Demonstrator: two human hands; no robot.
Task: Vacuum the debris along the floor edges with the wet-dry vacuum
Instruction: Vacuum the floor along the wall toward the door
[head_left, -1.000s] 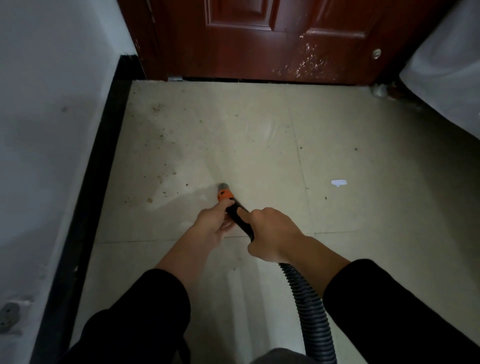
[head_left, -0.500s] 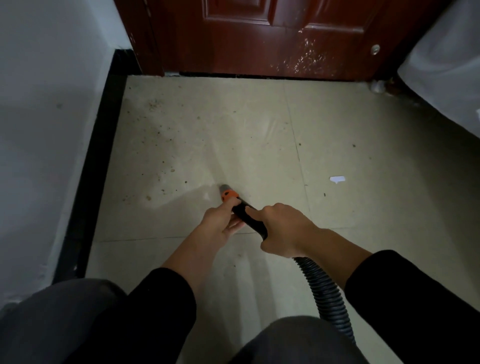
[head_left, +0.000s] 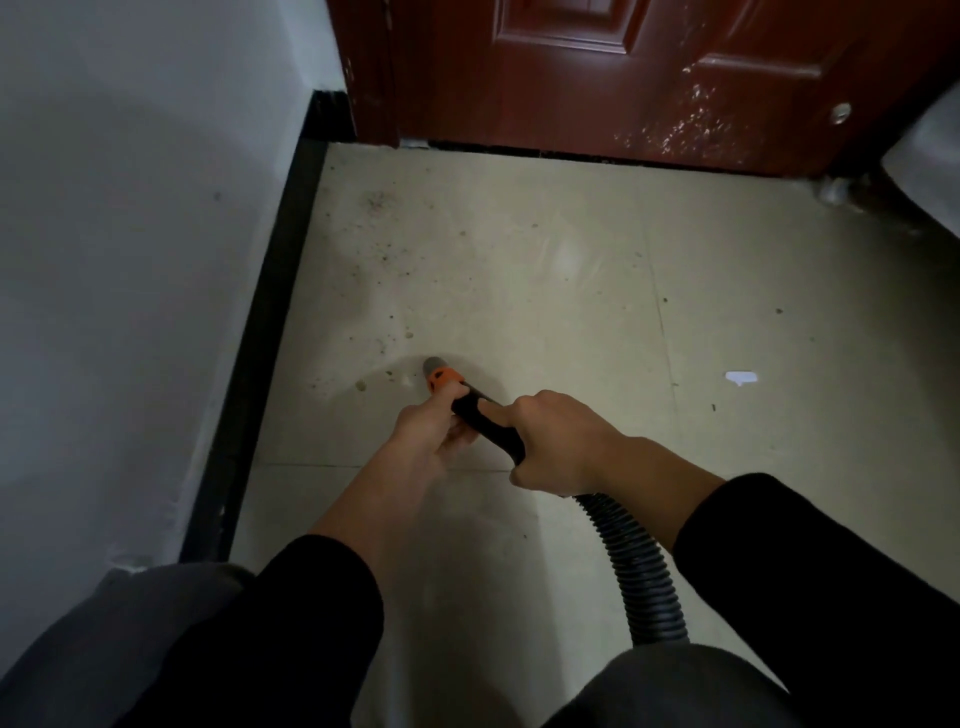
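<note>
A black ribbed vacuum hose (head_left: 641, 566) runs from the bottom right up to a black handle with an orange collar and a grey nozzle tip (head_left: 434, 366) on the beige tile floor. My left hand (head_left: 426, 426) grips the nozzle just behind the orange collar. My right hand (head_left: 556, 444) grips the black handle further back. Small dark crumbs of debris (head_left: 387, 249) are scattered over the tile between the nozzle and the black baseboard (head_left: 265, 332), with a few bits (head_left: 360, 385) just left of the tip.
A white wall rises on the left above the baseboard. A dark red door (head_left: 597, 78) closes off the far side. A white scrap (head_left: 741, 378) lies on the floor to the right. White cloth (head_left: 924, 156) hangs at the far right. My knees fill the bottom.
The view has shifted right and closer to the wall. Both hands keep hold of the hose, and the nozzle now sits nearer the crumbs by the baseboard.
</note>
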